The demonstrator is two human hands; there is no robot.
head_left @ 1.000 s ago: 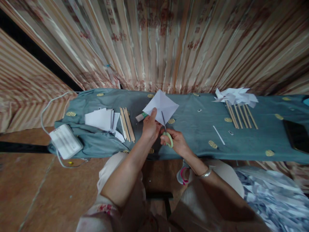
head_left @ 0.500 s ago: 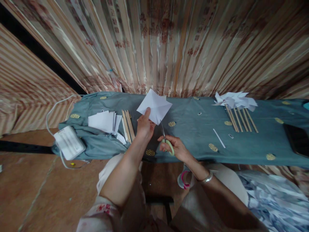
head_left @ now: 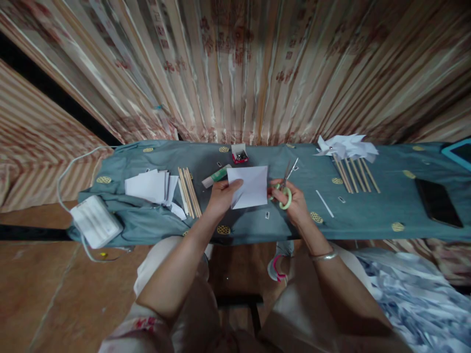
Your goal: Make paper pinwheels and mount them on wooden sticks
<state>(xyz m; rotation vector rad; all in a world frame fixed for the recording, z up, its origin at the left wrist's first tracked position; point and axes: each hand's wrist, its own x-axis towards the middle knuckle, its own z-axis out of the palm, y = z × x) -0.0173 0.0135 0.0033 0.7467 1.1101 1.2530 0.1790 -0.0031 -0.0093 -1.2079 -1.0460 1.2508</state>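
Observation:
A white square sheet of paper (head_left: 252, 184) is pinched at its left side by my left hand (head_left: 221, 197), thumb on top. A slit shows near its lower left corner. My right hand (head_left: 295, 202) grips green-handled scissors (head_left: 285, 191) just right of the sheet, their blades parted and pointing away from me. Behind the paper are a small red and white box (head_left: 240, 155) with dark bits inside and a green and white packet (head_left: 217, 176). Left of my left hand lie several wooden sticks (head_left: 190, 192).
White paper pieces (head_left: 147, 186) and a white power-strip-like box (head_left: 96, 222) with a cable lie at the left. On the right are paper pinwheels (head_left: 348, 147) on sticks, a paper strip (head_left: 324, 203), a black phone (head_left: 438, 202) and a blue-edged item (head_left: 458, 153). A curtain (head_left: 235, 73) hangs behind.
The scissors have come away from the paper and moved right. My left hand has turned the sheet and lowered it, so the red box and green packet now show. The view has shifted slightly right.

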